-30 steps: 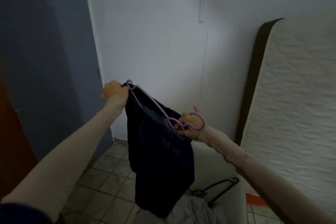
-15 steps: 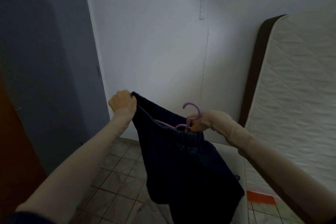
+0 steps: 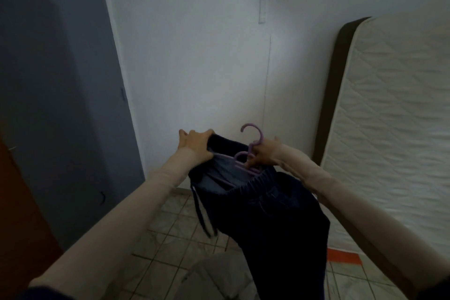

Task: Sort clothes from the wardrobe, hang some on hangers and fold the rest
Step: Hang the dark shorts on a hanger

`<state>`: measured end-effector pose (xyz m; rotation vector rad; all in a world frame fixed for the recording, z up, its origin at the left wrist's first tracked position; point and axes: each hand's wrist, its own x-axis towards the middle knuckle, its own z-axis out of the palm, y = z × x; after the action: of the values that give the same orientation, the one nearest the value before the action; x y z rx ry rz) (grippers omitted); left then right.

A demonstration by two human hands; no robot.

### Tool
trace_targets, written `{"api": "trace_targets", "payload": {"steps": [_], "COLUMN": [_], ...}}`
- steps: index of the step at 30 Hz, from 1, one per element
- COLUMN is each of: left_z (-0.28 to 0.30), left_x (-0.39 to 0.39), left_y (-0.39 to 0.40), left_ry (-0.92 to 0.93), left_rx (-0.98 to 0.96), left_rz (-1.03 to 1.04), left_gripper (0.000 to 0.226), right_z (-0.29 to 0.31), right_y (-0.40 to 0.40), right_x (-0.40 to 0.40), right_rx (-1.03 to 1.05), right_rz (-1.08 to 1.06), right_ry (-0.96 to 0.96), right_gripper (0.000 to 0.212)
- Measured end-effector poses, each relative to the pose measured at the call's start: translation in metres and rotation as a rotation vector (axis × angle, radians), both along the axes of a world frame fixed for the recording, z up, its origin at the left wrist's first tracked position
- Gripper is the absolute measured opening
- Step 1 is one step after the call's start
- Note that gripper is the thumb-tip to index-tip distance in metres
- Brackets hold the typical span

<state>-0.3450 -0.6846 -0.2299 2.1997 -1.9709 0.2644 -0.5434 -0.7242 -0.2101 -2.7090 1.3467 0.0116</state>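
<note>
My left hand grips the soft, floppy dark trousers' waistband (light enough); right hand pinches the stiff purple hanger.

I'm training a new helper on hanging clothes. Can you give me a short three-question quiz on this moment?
1. True or false: the purple hanger sits inside the waistband of the dark trousers.
2. Which hand holds the hanger by its neck, just below the hook? A) left hand B) right hand
3. Fill in: the white mattress leans upright against the ____.

Key: 1 true; 2 B; 3 wall.
</note>
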Motion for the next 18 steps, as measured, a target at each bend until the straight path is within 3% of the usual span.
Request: {"api": "trace_targets", "payload": {"steps": [3,5,8,12,14,16,18], "left_z": [-0.006,-0.010,-0.013,-0.013,-0.012,-0.008,-0.005], "left_x": [-0.007,-0.012,-0.015,-0.008,0.003,0.019,0.034], "left_y": [-0.001,0.000,0.000,-0.002,-0.002,0.000,0.001], "left_ry": [-0.234,-0.093,0.127,0.211,0.304,0.396,0.466], "left_rx": [0.106,0.155,0.099,0.020,-0.008,-0.024,-0.011], "left_rz": [-0.050,-0.139,-0.174,-0.093,-0.024,0.046,0.101], "left_gripper": [0.056,0.054,0.035,0.020,0.018,0.014,0.013], "right_z": [0.001,0.005,0.004,0.002,0.006,0.003,-0.004], "right_y": [-0.002,-0.002,-0.002,0.000,0.000,-0.004,-0.008], "right_x": [0.002,0.002,0.001,-0.006,-0.019,-0.036,-0.054], "right_rx": [0.009,-0.001,-0.014,-0.030,0.098,0.250,0.274], "right_rz": [0.057,0.082,0.090,0.074,0.042,0.002,-0.023], "right_ry": [-0.025,-0.069,-0.136,-0.524,-0.647,-0.618,-0.577], "right_gripper": [0.039,0.038,0.036,0.025,0.033,0.046,0.058]}}
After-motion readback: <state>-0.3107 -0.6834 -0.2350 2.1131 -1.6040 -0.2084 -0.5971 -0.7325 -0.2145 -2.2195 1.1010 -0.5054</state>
